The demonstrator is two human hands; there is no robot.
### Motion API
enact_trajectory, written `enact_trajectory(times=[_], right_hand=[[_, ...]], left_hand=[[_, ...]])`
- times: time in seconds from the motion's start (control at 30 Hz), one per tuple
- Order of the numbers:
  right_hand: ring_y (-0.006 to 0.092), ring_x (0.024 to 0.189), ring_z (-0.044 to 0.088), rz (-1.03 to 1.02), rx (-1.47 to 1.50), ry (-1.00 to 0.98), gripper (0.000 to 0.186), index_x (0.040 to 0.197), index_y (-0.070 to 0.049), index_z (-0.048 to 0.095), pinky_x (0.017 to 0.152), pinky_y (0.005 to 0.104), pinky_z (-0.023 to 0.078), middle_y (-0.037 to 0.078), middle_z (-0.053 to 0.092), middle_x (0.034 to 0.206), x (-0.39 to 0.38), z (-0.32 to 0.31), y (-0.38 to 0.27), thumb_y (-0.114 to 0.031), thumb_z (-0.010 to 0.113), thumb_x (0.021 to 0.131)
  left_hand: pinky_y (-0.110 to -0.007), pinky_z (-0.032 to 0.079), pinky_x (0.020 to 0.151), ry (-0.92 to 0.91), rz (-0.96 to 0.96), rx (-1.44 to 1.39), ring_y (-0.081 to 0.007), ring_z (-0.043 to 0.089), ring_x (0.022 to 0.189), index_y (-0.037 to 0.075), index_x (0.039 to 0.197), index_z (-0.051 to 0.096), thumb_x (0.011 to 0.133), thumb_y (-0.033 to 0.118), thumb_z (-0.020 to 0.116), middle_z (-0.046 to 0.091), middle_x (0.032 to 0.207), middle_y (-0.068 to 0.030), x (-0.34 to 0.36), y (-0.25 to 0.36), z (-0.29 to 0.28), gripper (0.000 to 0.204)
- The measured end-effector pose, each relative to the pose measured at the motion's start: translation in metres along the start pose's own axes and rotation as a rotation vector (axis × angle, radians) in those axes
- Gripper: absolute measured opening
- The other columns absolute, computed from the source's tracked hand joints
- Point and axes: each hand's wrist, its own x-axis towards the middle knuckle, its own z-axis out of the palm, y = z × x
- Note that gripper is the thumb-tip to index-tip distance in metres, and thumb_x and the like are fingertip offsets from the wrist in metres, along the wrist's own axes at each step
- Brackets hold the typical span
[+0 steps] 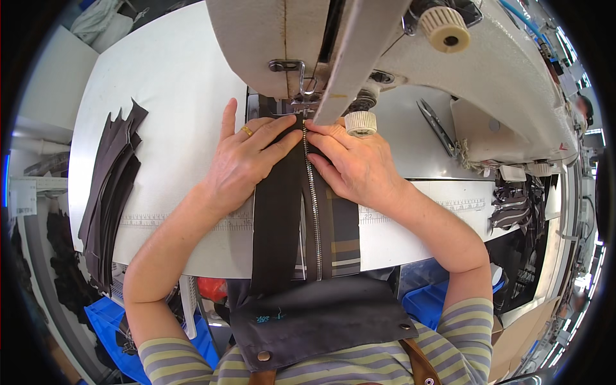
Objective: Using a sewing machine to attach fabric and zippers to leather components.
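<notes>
Beneath the sewing machine's presser foot [304, 106] runs a long metal zipper [313, 212] with silvery teeth on dark tape. A strip of dark cloth [276, 218] lies along its left side, with plaid fabric [345, 231] showing on the right. My left hand [247, 160], wearing a gold ring, lies on the dark strip with its fingers flat and the little finger raised apart; its thumb is hidden. At the zipper's right edge my right hand [356, 160] grips the tape with bent fingers and thumb, close to the foot.
The machine head [263, 45] fills the top. Dark cut pieces [112, 192] lie stacked on the white table [167, 83] at left. Thread snips [436, 128] rest right of the needle. A measuring scale crosses the table. Blue bins [115, 333] stand below; folded fabric [510, 205] is at right.
</notes>
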Motion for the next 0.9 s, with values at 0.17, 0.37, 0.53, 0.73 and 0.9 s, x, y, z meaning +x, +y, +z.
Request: enact_trajectory(times=[0.17,0.37,0.53,0.73,0.9], right_hand=[[0.0208,0.071,0.067,-0.002,0.033,0.013,0.024,0.101,-0.005,0.065,0.057,0.0318,0.052,0.004,0.065,0.116,0.001,-0.001,0.0,-0.013,0.072,0.08],[0.0241,0.092,0.057,0.007,0.006,-0.011,0.031,0.103,-0.004,0.063,0.077,0.0361,0.05,0.006,0.062,0.094,-0.001,0.0,0.001,-0.017,0.073,0.077],[0.0258,0.098,0.058,-0.013,-0.021,0.034,0.03,0.103,-0.004,0.064,0.082,0.0364,0.05,0.008,0.063,0.099,0.001,0.002,0.004,-0.02,0.073,0.079],[0.0268,0.103,0.058,-0.011,-0.039,-0.006,0.029,0.102,-0.004,0.064,0.085,0.038,0.049,0.009,0.064,0.101,0.002,-0.001,0.005,-0.022,0.072,0.08],[0.0275,0.104,0.057,-0.006,-0.061,-0.014,0.028,0.101,-0.004,0.065,0.087,0.0381,0.047,0.009,0.065,0.102,0.002,-0.002,0.003,-0.023,0.072,0.081]], left_hand=[[-0.06,0.017,0.113,0.007,0.01,-0.006,-0.0186,0.059,0.11,0.011,0.117,0.066,0.079,0.006,0.058,0.062,0.123,-0.0046,-0.001,-0.001,0.001,0.039],[-0.063,0.019,0.11,-0.084,-0.007,-0.004,-0.0214,0.057,0.115,0.013,0.125,0.061,0.077,0.002,0.059,0.057,0.129,-0.0062,0.001,0.004,-0.006,0.049],[-0.065,0.021,0.109,-0.131,-0.021,0.007,-0.0237,0.052,0.12,0.013,0.128,0.06,0.079,0.001,0.057,0.053,0.134,-0.0061,-0.001,0.005,-0.007,0.051],[-0.067,0.02,0.109,-0.131,-0.052,0.037,-0.0238,0.05,0.122,0.014,0.129,0.059,0.081,0.004,0.055,0.052,0.136,-0.0061,-0.001,0.01,-0.007,0.049],[-0.067,0.018,0.11,-0.131,-0.061,0.05,-0.0226,0.05,0.123,0.015,0.13,0.059,0.082,0.005,0.055,0.054,0.137,-0.006,-0.002,0.01,-0.006,0.049]])
